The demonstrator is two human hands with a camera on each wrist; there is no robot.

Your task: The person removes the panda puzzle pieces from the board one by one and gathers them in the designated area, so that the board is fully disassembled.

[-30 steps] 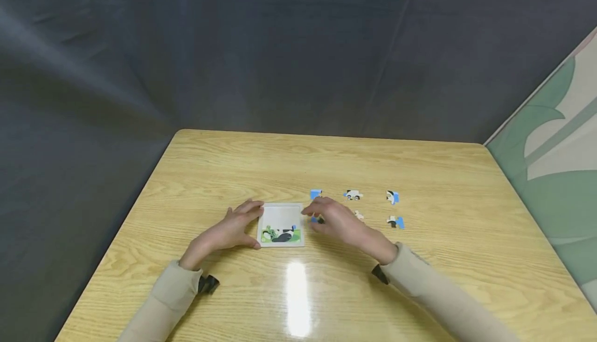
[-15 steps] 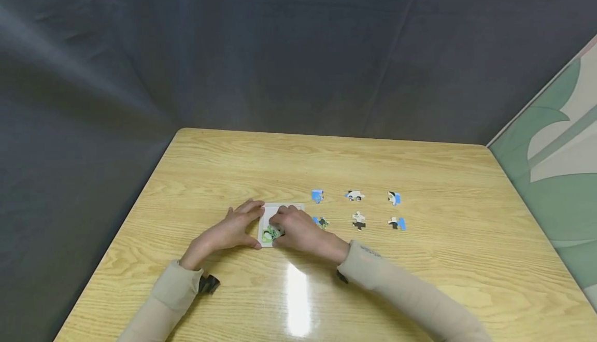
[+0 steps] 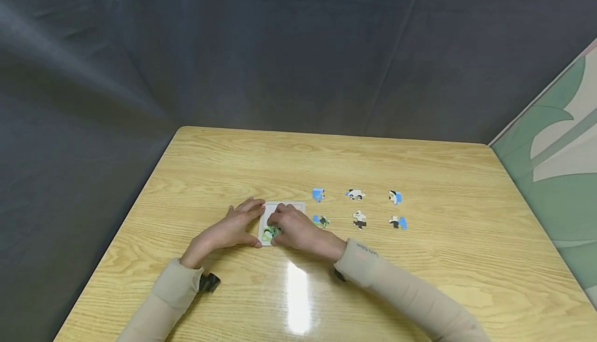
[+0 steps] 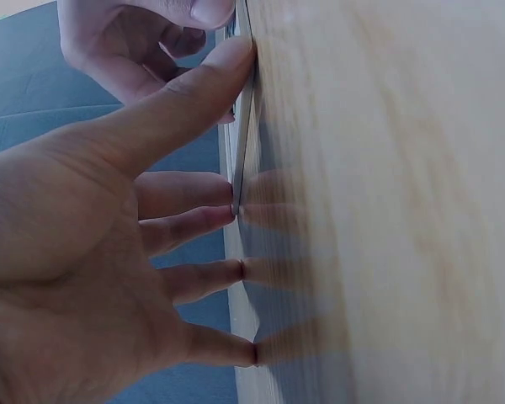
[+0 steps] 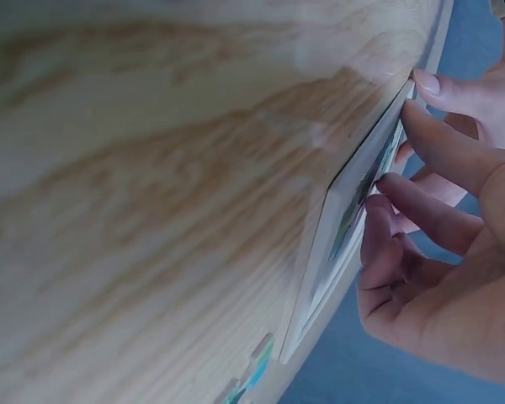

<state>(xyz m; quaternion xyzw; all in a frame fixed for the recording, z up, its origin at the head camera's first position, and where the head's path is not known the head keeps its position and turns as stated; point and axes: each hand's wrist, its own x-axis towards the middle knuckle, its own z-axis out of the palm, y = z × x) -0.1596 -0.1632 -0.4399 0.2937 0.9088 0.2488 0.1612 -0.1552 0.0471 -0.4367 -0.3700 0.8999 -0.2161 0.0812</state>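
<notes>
A small white puzzle tray (image 3: 300, 243) lies on the table, with green and panda-patterned pieces (image 3: 269, 234) in its near part. My left hand (image 3: 229, 232) grips the tray along its left side. Its thumb (image 4: 210, 76) is at the near corner and its fingertips are at the far corner. Over the tray is my right hand (image 3: 298, 229), thumb and index finger extended and apart, touching down at the pieces. In the right wrist view its other fingers (image 5: 387, 252) are bent. I see nothing held between them, and this hand hides much of the tray's inside.
Several loose puzzle pieces lie right of the tray in two rows. They include a blue corner piece (image 3: 318, 194), a panda-eyes piece (image 3: 356, 195), a blue-and-green piece (image 3: 321, 221) and a black-and-white piece (image 3: 359, 219). The wooden table (image 3: 224, 160) meets a dark curtain (image 3: 298, 62) behind.
My right hand has moved left from beside the tray to over its near part, then stayed there almost still. The left hand keeps its place on the tray.
</notes>
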